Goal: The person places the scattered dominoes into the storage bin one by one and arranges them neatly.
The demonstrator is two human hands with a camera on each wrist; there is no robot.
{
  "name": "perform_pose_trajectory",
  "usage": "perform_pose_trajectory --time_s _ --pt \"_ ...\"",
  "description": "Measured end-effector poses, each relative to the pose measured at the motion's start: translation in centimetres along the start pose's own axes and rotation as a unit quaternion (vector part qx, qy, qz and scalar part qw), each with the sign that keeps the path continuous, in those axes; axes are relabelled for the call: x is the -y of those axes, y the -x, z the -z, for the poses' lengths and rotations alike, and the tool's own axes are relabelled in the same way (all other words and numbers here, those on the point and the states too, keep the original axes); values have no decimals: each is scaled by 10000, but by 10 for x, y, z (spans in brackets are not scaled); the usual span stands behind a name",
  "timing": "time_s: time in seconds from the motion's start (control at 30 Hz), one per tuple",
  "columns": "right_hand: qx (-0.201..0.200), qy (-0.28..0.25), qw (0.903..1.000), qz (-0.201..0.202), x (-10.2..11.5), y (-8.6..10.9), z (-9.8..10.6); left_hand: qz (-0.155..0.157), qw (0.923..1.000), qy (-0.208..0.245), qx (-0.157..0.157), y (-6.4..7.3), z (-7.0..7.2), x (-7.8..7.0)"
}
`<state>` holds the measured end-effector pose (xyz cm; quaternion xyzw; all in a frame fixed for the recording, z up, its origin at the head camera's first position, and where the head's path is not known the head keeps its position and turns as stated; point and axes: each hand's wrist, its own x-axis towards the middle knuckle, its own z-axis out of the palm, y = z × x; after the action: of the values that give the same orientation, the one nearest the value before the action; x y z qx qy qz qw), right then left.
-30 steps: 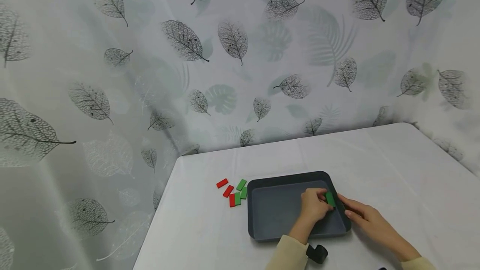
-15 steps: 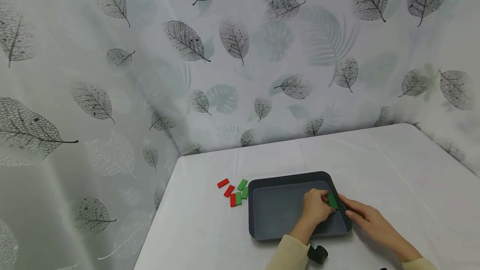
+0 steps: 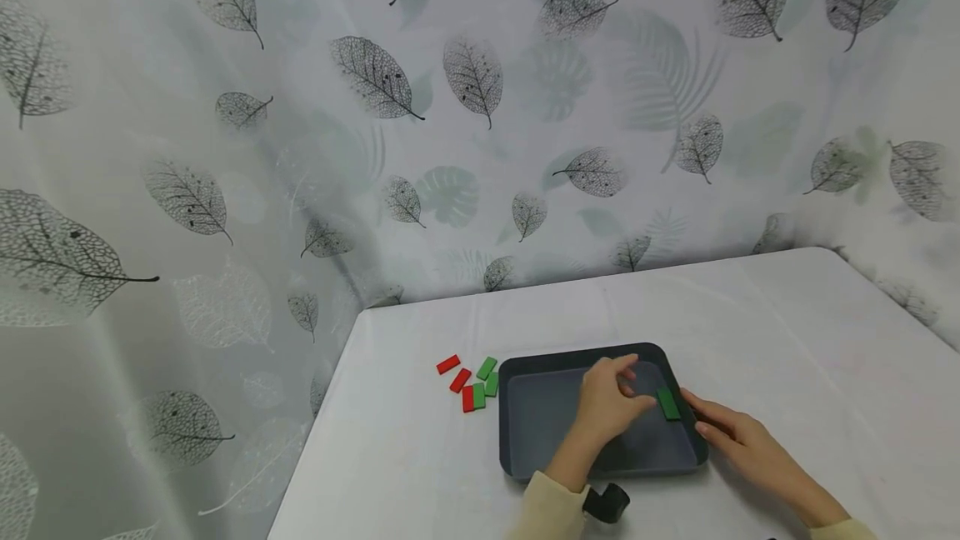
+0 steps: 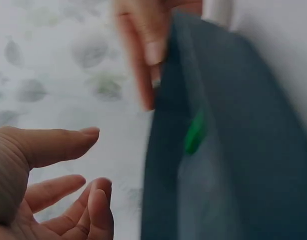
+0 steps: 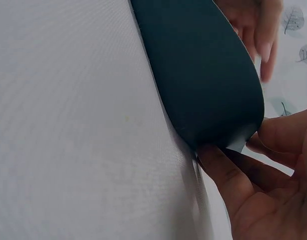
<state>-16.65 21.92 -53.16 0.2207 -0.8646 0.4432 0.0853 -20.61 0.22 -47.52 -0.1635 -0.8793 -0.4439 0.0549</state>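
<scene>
One green rectangular block (image 3: 668, 404) is set inside a dark grey rectangular tray (image 3: 540, 415), near its 3 o'clock wall. The left hand (image 3: 606, 400) is poised over the tray, thumb and fingers parted. The right hand (image 3: 738, 444) is placed just past 3 o'clock, extended fingers against the outer wall. Three red blocks (image 3: 461, 381) and three green blocks (image 3: 492, 384) are grouped outside, between 9 and 10 o'clock.

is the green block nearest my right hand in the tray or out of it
In: the head view shows the block inside the tray, near its right wall.
</scene>
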Motion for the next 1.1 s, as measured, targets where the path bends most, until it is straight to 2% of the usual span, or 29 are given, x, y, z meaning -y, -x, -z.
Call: perform_pose_trajectory --time_s 0.13,0.23,0.4,0.53,0.67,0.8,0.93,1.1 --pt "-20 -52 9999 92 -1 0 0 -286 9979 431 -389 2 47 14" --pt "-10 -68 9999 117 -2 -1 2 -169 9949 555 -828 5 82 34" --pt "-16 -30 10000 29 -1 -1 4 427 9884 641 -1310 9 134 75" --pt "-36 -49 9999 91 -1 -2 6 1093 9803 591 -1537 13 161 112" --pt "-23 -122 9998 122 -1 -1 5 1718 9727 467 -1486 19 176 143" --pt "-39 -136 9997 185 -3 -1 5 2137 9695 425 -1120 25 180 163" --pt "-40 -126 9998 158 -4 0 3 2233 9695 424 -917 30 179 173" --pt "-6 -126 9999 45 -5 0 0 2162 9709 356 -966 31 178 180"
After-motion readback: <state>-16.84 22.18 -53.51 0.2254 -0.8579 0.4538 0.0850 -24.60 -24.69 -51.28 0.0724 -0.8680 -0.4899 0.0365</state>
